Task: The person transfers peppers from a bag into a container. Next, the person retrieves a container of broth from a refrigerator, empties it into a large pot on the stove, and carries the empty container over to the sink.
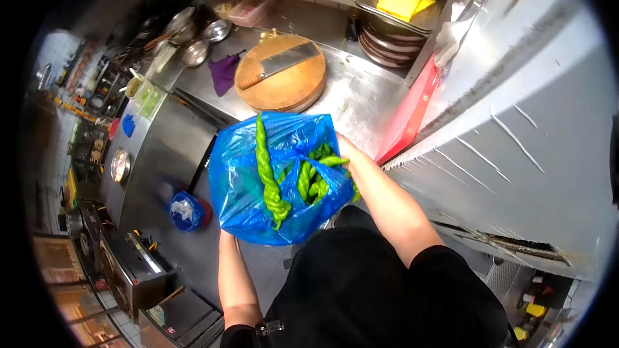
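A blue plastic bag (242, 187) of long green chili peppers is held up in front of my body. One long twisted pepper (265, 167) lies on top of the bag, and more peppers (316, 177) show through its opening at the right. My right hand (345, 147) grips the bag's right side, its fingers mostly hidden behind the plastic. At the lower left, my left hand (227, 237) supports the bag from beneath; only the wrist area shows and its fingers are covered.
On the steel counter (351, 93) beyond, a cleaver (287, 59) lies across a round wooden chopping board (280, 93). A purple cloth (224, 74) is beside it. A blue-lined bin (187, 212) stands on the floor at left. A red board (412, 109) leans at right.
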Demonstrator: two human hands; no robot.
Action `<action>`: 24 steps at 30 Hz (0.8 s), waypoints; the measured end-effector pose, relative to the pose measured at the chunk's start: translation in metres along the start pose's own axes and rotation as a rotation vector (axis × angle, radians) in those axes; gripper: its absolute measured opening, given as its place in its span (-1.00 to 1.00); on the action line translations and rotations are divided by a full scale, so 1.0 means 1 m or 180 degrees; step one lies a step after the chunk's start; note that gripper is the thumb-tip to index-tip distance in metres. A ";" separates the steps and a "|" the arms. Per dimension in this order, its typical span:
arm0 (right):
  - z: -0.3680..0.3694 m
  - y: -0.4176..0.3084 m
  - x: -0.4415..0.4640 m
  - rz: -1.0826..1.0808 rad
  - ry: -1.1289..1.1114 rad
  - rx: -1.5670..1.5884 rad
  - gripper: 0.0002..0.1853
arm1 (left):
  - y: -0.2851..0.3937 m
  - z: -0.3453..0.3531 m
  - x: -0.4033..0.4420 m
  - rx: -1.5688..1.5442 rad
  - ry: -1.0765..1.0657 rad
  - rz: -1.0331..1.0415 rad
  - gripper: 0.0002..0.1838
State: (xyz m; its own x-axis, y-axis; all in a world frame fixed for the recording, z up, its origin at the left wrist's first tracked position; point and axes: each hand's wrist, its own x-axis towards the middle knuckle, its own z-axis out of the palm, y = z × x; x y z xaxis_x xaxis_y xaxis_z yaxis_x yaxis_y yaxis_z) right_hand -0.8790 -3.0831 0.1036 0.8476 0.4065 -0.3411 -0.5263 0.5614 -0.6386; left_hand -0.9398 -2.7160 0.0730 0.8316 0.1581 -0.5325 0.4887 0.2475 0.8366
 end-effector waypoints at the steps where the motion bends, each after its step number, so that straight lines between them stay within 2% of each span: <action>1: -0.004 0.004 -0.002 0.0004 0.0155 0.0011 -0.67 | 0.000 0.001 0.003 0.0033 -0.0049 -0.0011 -0.74; 6: -0.006 0.001 -0.012 -0.0056 0.0641 0.0277 -0.63 | 0.002 0.004 0.018 0.0244 -0.0262 0.0007 -0.75; 8: -0.011 0.000 -0.014 -0.0142 0.0708 0.0055 -0.62 | -0.003 -0.005 0.017 0.0361 -0.0352 0.0022 -0.75; 11: -0.082 0.008 0.019 -0.0248 0.0601 -0.0309 -0.56 | -0.014 -0.017 0.015 0.0598 -0.0503 0.0071 -0.76; 13: -0.057 -0.025 -0.013 -0.0281 0.1565 -0.0137 -0.46 | -0.018 -0.019 0.015 0.0734 -0.0680 0.0071 -0.76; 14: -0.064 -0.038 -0.011 -0.0762 0.1924 -0.0620 -0.41 | -0.018 -0.014 0.017 0.0771 -0.0784 0.0026 -0.76; 15: -0.021 -0.055 -0.035 -0.1287 0.2670 -0.1765 -0.37 | -0.015 -0.006 0.015 0.0807 -0.0904 -0.0052 -0.76; 16: 0.024 -0.073 -0.060 -0.1535 0.3712 -0.2932 -0.34 | -0.009 0.004 0.008 0.0815 -0.1023 -0.0150 -0.77; 17: 0.071 -0.076 -0.076 -0.2269 0.4530 -0.4005 -0.29 | 0.001 0.016 -0.004 0.0788 -0.1114 -0.0420 -0.77; 19: 0.137 -0.071 -0.095 -0.2010 0.4400 -0.4621 -0.25 | -0.020 0.013 0.011 0.0932 -0.1466 -0.0561 -0.78; 21: 0.146 -0.062 -0.087 -0.0809 0.4093 -0.4919 -0.20 | -0.022 0.035 0.002 0.0775 -0.1600 -0.0830 -0.75; 24: 0.132 -0.046 -0.071 -0.0630 0.4039 -0.5010 -0.15 | -0.034 0.066 0.000 0.0545 -0.1983 -0.1279 -0.74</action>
State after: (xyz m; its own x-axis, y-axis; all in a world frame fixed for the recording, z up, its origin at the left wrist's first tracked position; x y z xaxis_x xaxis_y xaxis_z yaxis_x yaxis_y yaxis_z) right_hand -0.9239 -3.0425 0.2481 0.8028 -0.5944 0.0474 -0.5280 -0.7455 -0.4068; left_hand -0.9395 -2.7872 0.0532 0.5515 -0.4943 -0.6720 0.7773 0.0121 0.6290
